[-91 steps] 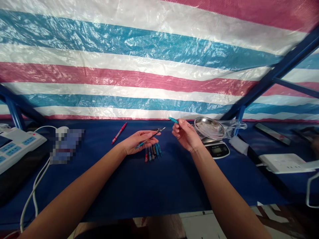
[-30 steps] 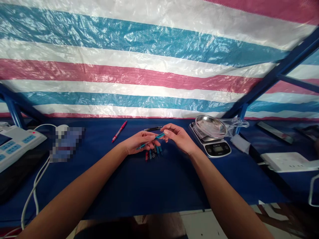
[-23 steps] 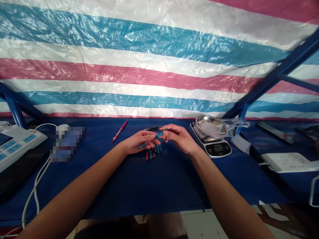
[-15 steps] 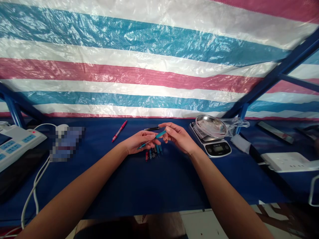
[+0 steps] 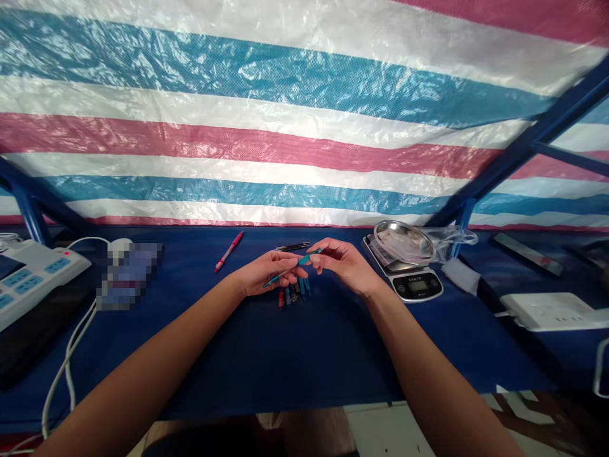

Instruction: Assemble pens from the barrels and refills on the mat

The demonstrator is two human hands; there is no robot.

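A teal pen [image 5: 304,259] is held between both hands above the blue table. My left hand [image 5: 269,271] is closed on its lower left part, and the tip pokes out past the fingers. At the upper right end, my right hand [image 5: 340,261] pinches it between thumb and fingers. Just under the hands lie several small pen parts [image 5: 292,293], red, dark and teal, partly hidden. Behind the hands rests a black pen [image 5: 292,246]. A red pen [image 5: 229,252] lies farther left.
A digital scale [image 5: 415,285] with a metal bowl [image 5: 404,242] and plastic bags stands at right. Beyond it are a white power strip [image 5: 547,311] and a blue frame. Another power strip [image 5: 45,276], cables [image 5: 71,355] and a blurred item are at left.
My right hand's fingertips have shifted slightly down and now grip nearer the middle of the teal pen, with its end showing above them. My left hand stays in about the same place.
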